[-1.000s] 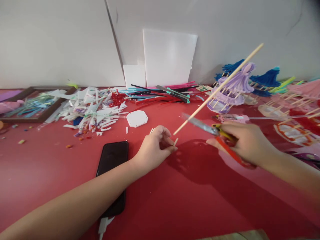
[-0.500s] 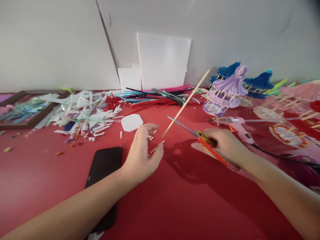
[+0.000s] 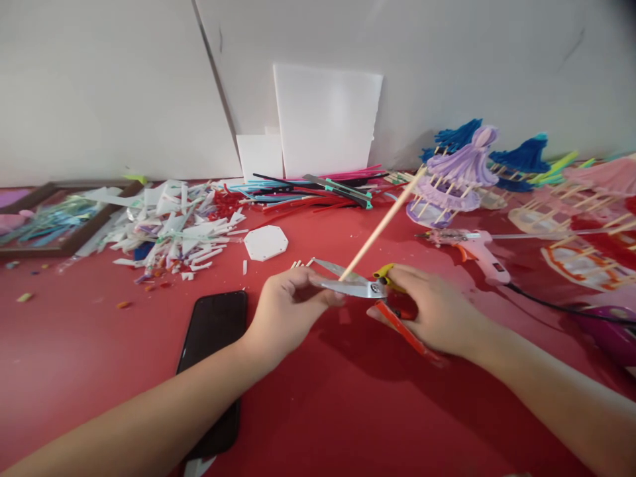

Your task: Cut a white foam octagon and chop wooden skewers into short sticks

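My left hand (image 3: 293,310) is closed, fingers and thumb pinched at the lower end of a thin wooden stick (image 3: 380,232) that slants up to the right. Its gripped tip is hidden behind the blades. In my right hand (image 3: 437,308) are scissors (image 3: 375,289) with one yellow and one red handle. Their blades are spread apart, one on either side of the stick, close to my left fingertips. Several short cut stick pieces (image 3: 302,264) lie just beyond my left hand. A white octagonal plate (image 3: 265,243) with small holes rests behind them.
A black phone (image 3: 213,331) lies beside my left forearm. White scraps (image 3: 169,225) are heaped at the left, near a brown frame (image 3: 64,244). At the right are a pink glue gun (image 3: 484,255) and a lilac carousel-like model (image 3: 462,169). Coloured pipe cleaners (image 3: 298,195) lie at the back.
My left fingers have closed on the stick's lower end. The scissors have moved left and their blades have opened around the stick. The short piece near my left thumb is out of sight.
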Tool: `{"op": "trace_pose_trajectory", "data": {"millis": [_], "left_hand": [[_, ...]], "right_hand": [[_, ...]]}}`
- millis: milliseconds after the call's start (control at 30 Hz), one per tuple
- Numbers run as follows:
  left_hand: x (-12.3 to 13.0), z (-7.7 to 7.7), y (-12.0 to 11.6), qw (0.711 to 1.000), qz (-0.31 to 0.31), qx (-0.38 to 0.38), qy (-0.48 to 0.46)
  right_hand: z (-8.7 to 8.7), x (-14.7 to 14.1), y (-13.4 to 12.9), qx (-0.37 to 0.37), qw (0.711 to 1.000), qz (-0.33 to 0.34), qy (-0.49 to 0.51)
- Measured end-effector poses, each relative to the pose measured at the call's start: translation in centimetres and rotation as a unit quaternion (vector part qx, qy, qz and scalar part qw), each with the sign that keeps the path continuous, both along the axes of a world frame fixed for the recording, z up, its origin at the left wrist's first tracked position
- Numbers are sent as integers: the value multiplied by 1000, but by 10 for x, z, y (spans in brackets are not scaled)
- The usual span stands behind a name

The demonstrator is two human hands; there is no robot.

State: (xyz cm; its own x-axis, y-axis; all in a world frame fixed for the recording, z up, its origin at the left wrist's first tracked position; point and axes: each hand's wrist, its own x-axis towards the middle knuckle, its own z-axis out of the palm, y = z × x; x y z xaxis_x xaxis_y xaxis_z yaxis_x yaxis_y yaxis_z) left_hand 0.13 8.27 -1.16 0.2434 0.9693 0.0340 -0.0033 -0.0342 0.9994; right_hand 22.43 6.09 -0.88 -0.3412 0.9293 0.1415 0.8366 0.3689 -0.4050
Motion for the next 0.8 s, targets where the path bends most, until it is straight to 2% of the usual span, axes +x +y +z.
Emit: {"op": "trace_pose_trajectory", "data": {"millis": [100, 333, 600, 800], "left_hand": [[2, 4, -2, 997, -16, 69, 0], [-2, 0, -3, 992, -17, 125, 16], [1, 0, -9, 989, -47, 134, 29], [-1, 0, -9, 988, -71, 126, 49]], "right_hand": [[5, -6, -4, -16, 1000, 4, -16], [5, -7, -9, 4, 997, -14, -73], [11, -13, -9, -33, 988, -47, -142], [9, -12, -10, -25, 992, -32, -117]]}}
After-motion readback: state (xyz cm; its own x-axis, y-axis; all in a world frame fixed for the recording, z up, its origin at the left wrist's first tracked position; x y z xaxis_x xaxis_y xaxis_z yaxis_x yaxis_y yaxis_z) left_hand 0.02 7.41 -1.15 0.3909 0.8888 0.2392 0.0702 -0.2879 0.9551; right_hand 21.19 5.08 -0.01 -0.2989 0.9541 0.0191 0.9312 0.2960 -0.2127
